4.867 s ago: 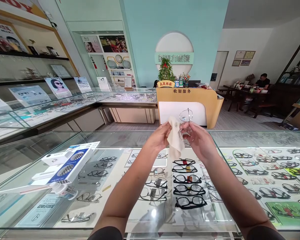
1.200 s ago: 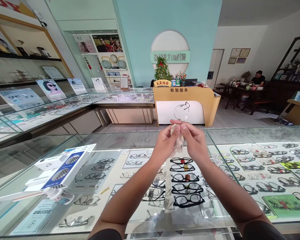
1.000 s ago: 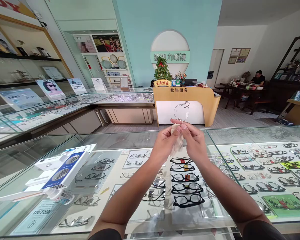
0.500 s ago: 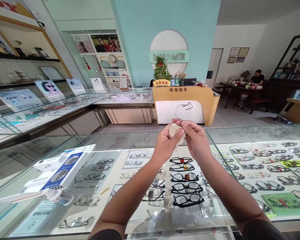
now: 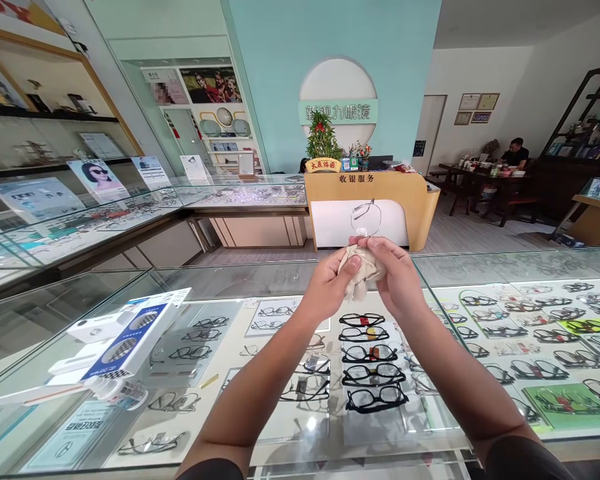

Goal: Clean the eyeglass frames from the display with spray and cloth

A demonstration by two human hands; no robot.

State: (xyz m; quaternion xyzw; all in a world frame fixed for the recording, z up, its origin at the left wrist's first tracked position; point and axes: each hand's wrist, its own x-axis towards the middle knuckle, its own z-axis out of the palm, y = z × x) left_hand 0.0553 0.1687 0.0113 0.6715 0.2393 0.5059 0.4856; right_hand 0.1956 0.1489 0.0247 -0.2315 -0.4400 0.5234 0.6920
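Observation:
My left hand (image 5: 330, 279) is closed on a cream cloth (image 5: 361, 267), its thumb pressed on the front. Opposite it, my right hand (image 5: 396, 267) pinches the lower part of a pair of thin-rimmed glasses (image 5: 366, 219) and touches the cloth. One round lens points up above the fingertips; the other part of the glasses is hidden by the hands and cloth. Both hands meet above the glass display case, over a column of black-framed glasses (image 5: 375, 375).
The glass counter (image 5: 290, 460) spans the foreground, with rows of glasses inside. On its left lie a blue and white box (image 5: 130, 343) and a small white bottle (image 5: 117, 392). Beyond stands a wooden cash desk (image 5: 410, 190). A person (image 5: 516, 157) sits at a far table.
The glasses have turned, and the raised lens sits slightly differently. More of the cloth now shows bunched between my hands, spreading toward my right hand.

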